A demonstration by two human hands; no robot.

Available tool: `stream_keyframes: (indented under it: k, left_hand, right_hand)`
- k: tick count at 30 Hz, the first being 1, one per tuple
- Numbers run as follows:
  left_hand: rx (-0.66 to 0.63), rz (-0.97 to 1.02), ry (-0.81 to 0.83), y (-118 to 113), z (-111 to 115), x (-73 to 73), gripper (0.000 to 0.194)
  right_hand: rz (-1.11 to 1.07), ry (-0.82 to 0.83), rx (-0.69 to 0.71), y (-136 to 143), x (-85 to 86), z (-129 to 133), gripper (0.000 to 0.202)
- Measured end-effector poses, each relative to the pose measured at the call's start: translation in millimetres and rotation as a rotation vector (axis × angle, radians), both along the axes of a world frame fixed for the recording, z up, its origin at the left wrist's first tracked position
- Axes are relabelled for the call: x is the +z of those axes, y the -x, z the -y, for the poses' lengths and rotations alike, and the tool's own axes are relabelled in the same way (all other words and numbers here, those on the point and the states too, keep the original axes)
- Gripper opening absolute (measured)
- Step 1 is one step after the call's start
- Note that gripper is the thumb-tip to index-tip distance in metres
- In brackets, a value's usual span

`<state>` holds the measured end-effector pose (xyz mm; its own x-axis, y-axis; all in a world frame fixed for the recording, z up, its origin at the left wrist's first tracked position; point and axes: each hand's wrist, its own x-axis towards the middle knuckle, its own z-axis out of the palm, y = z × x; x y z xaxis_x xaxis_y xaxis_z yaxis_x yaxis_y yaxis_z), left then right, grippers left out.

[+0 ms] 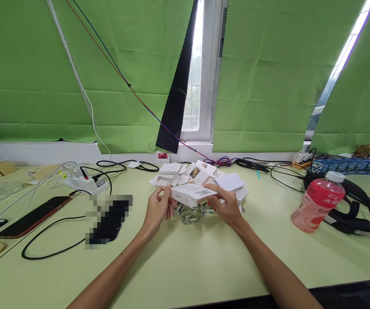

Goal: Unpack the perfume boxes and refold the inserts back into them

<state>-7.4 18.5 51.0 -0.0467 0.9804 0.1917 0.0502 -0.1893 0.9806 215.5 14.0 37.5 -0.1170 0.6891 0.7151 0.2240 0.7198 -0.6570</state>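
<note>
Between my two hands I hold a small white box (193, 195) with a printed barcode, raised just above the table. My left hand (159, 206) grips its left end, thumb on top. At the right end, the fingers of my right hand (226, 204) are closed on it. Below the box stands a clear glass item (189, 214), partly covered by the box; more glass shows beside my right fingers. Behind lies a pile of white boxes (199, 174), some with pictures printed on them.
A pink drink bottle (318, 204) and black headphones (359, 210) are on the right. To the left lie a phone with a red edge (37, 216), a pixelated dark object (109, 221), a power strip (85, 184) and loose cables. Green blinds (268, 77) hang behind the table.
</note>
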Motion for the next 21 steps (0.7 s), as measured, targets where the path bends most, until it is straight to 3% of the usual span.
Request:
stream_keyframes:
  k: [5,11,21]
  left_hand:
    - [0.171,-0.261,-0.142,-0.6,5.9,3.5,0.038]
    - [0.442,-0.544,-0.472,4.6,4.6,-0.2,0.026]
    - [0.552,-0.634,-1.041,10.5,4.3,-1.3,0.023]
  right_hand:
    - [-0.108,0.057,0.021,3.4,0.0,1.7,0.039]
    - [-0.191,0.132,0.048,8.2,1.8,3.9,0.039]
    - [-0.331,0.304,0.172,12.3,6.0,8.0,0.049]
